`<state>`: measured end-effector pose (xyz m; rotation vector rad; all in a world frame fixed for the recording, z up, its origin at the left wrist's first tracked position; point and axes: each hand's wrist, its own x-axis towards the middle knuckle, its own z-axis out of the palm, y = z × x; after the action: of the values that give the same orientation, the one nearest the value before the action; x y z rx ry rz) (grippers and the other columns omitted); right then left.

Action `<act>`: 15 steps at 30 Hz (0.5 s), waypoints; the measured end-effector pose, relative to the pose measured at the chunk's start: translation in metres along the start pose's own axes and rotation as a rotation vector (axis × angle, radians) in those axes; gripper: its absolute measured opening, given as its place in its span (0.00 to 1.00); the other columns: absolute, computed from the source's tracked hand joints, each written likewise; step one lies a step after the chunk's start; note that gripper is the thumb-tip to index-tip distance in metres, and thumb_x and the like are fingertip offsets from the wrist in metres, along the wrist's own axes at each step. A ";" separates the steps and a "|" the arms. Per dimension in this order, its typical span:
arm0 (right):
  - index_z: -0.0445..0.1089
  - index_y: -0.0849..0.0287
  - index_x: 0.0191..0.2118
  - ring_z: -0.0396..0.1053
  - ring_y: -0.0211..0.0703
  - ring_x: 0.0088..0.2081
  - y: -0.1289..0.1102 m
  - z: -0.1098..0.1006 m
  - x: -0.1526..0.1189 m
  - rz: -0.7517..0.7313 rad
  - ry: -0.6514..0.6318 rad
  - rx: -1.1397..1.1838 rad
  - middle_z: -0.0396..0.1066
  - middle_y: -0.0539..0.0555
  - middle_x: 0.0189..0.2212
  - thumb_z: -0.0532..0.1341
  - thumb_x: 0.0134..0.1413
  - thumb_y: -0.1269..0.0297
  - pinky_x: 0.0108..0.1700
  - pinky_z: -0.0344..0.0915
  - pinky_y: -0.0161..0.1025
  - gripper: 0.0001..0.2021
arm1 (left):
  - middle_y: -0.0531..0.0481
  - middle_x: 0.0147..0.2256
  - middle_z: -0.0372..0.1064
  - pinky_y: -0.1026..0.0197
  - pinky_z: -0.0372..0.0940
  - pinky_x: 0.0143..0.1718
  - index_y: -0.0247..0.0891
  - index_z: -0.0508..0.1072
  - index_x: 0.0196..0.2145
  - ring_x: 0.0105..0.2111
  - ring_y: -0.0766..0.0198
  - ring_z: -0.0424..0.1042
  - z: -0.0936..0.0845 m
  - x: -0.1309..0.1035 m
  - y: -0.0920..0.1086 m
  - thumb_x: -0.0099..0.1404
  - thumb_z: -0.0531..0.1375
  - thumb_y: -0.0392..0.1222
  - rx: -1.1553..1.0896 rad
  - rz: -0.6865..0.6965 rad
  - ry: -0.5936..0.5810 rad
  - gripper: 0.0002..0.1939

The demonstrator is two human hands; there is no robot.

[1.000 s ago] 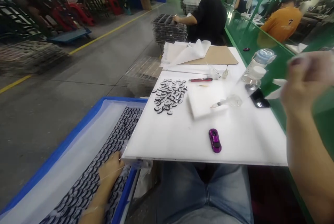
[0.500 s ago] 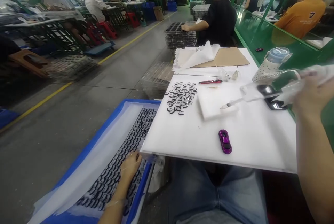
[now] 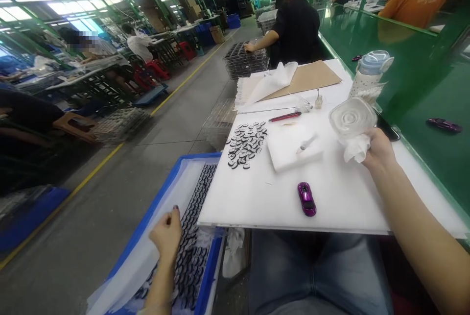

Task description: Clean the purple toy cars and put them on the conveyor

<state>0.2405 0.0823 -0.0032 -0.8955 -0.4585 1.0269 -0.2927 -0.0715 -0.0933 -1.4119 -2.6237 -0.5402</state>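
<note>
My left hand (image 3: 168, 234) is closed above the blue tray (image 3: 210, 283). Its fingers are curled in, and whatever they may hold is hidden. Rows of small black rounded pieces (image 3: 193, 261) line that tray, partly beside a white sheet (image 3: 161, 197). At the table's right side, my right hand (image 3: 380, 151) grips a clear plastic container (image 3: 353, 116) and a crumpled white tissue (image 3: 356, 149). The container is tilted, with its ringed face toward me. A purple toy car (image 3: 306, 199) lies near the front edge of the white table (image 3: 253, 202).
Loose black pieces (image 3: 246, 144) lie beside a white foam block (image 3: 284, 156) with a pen-like tool (image 3: 306, 144) on it. Behind are a red pen (image 3: 285, 116), a small bottle (image 3: 318, 101) and a drinking bottle (image 3: 368, 72). A phone (image 3: 389, 126) lies beyond my right hand.
My right hand has come inward and down from the right edge with the plastic container and tissue. My left hand has lifted off the tray's pieces and moved slightly left.
</note>
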 end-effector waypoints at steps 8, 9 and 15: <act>0.63 0.55 0.23 0.70 0.46 0.29 -0.015 0.010 -0.019 0.165 0.001 0.061 0.64 0.50 0.20 0.54 0.45 0.74 0.31 0.76 0.43 0.07 | 0.53 0.21 0.63 0.63 0.58 0.30 0.40 0.63 0.21 0.24 0.64 0.63 -0.034 -0.012 0.163 0.68 0.52 0.54 -0.250 0.753 -0.229 0.22; 0.63 0.55 0.24 0.70 0.46 0.28 -0.015 0.011 -0.020 0.183 0.007 0.077 0.63 0.50 0.19 0.54 0.44 0.74 0.31 0.76 0.43 0.06 | 0.52 0.22 0.65 0.63 0.59 0.29 0.40 0.64 0.22 0.24 0.64 0.65 -0.029 -0.019 0.176 0.68 0.53 0.53 -0.252 0.827 -0.284 0.21; 0.63 0.58 0.25 0.68 0.42 0.25 -0.008 0.011 -0.026 0.251 0.037 0.160 0.61 0.48 0.19 0.53 0.46 0.73 0.29 0.75 0.39 0.06 | 0.45 0.38 0.72 0.58 0.65 0.36 0.40 0.72 0.38 0.38 0.55 0.71 -0.029 -0.040 0.186 0.68 0.54 0.55 -0.192 0.942 -0.320 0.16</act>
<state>0.2251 0.0627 0.0109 -0.8408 -0.2322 1.2554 -0.1192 -0.0196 -0.0293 -2.6853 -1.7432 -0.4477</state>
